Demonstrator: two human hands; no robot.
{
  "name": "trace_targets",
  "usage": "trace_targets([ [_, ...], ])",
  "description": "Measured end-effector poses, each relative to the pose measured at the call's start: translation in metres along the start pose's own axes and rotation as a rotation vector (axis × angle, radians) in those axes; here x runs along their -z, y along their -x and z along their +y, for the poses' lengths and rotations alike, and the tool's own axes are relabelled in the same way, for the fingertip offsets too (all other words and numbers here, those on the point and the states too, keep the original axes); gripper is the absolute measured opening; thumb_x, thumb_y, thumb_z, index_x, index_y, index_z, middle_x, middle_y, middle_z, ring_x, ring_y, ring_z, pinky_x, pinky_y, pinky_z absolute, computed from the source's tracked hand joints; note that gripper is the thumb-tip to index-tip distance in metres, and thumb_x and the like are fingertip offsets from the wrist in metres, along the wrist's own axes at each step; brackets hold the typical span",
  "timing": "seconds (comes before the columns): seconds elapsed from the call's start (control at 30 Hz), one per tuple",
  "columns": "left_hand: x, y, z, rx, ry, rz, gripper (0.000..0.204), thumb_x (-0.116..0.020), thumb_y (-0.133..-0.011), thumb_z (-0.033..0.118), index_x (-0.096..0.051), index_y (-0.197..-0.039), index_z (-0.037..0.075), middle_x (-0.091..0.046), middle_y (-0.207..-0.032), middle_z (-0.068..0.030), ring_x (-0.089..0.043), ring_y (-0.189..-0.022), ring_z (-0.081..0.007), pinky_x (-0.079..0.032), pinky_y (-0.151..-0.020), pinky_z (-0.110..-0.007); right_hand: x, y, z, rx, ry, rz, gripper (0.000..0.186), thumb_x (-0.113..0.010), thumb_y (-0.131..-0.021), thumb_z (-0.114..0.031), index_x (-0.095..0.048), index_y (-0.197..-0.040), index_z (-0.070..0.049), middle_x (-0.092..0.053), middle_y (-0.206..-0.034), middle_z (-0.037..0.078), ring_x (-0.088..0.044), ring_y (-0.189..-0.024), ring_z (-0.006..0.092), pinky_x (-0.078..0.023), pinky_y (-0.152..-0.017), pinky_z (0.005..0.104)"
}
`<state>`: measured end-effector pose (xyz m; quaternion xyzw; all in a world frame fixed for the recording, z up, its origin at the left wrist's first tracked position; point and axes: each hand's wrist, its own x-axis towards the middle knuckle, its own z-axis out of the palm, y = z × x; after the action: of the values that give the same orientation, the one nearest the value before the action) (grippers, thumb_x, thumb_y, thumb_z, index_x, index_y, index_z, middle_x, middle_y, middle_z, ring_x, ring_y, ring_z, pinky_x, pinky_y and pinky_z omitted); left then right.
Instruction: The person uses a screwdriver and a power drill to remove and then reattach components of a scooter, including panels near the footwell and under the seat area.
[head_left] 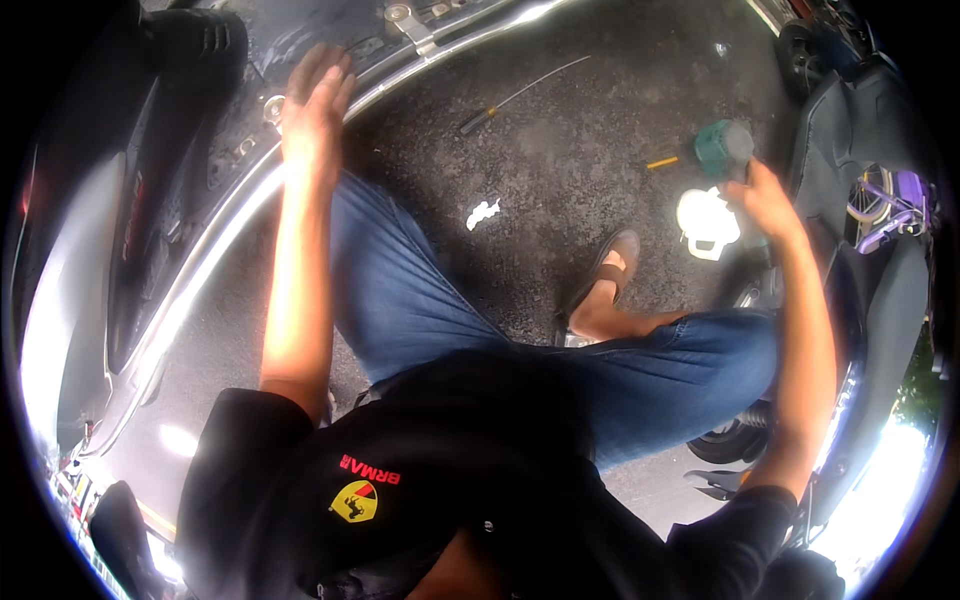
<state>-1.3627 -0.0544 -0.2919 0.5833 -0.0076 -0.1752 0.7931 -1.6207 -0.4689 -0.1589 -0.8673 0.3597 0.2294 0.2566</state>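
My left hand (318, 115) lies with its fingers stretched out on a dark panel (225, 130), beside a curved shiny metal rail (225, 235). It holds nothing that I can see. At the right, my right hand (768, 205) has its fingers closed at a teal cup-shaped container (714, 148) with a greyish end; its grip is partly hidden. Just below the container is a bright white mug-shaped thing (703, 218), washed out by light. I cannot tell whether they touch.
A long thin screwdriver (480, 121), a short yellow stick (662, 162) and a crumpled white scrap (483, 213) lie on the dark ground. Motorbike parts (840, 130) line the right side. A sandalled foot (612, 270) stands between. Dark bodywork (150, 200) is at the left.
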Motion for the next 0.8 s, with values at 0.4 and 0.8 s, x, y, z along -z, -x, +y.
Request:
trace_targets([
  [0.4,-0.054,0.01,-0.002,0.127,-0.608,-0.46,0.031,-0.05,-0.095,0.022,-0.06,-0.113,-0.002,-0.066,-0.101,-0.0166,-0.064,-0.096,-0.0239,-0.05,-0.089,-0.036,-0.099,-0.039,0.16,0.131,0.491,-0.249,0.068,-0.069,-0.071,-0.014,-0.041,-0.129,0.009,-0.061,-0.103,0.031,-0.058,-0.102,0.0419,-0.045,-0.09,0.0461],
  [0.8,-0.086,-0.048,-0.304,-0.101,-1.62,-0.553,0.042,-0.068,-0.079,0.032,-0.052,-0.11,0.008,-0.056,-0.109,-0.015,-0.057,-0.102,-0.0338,-0.047,-0.084,-0.045,-0.095,-0.027,0.154,0.038,0.319,-0.063,0.058,-0.065,-0.075,-0.012,-0.046,-0.125,0.009,-0.062,-0.098,0.03,-0.059,-0.096,0.0441,-0.046,-0.084,0.0467],
])
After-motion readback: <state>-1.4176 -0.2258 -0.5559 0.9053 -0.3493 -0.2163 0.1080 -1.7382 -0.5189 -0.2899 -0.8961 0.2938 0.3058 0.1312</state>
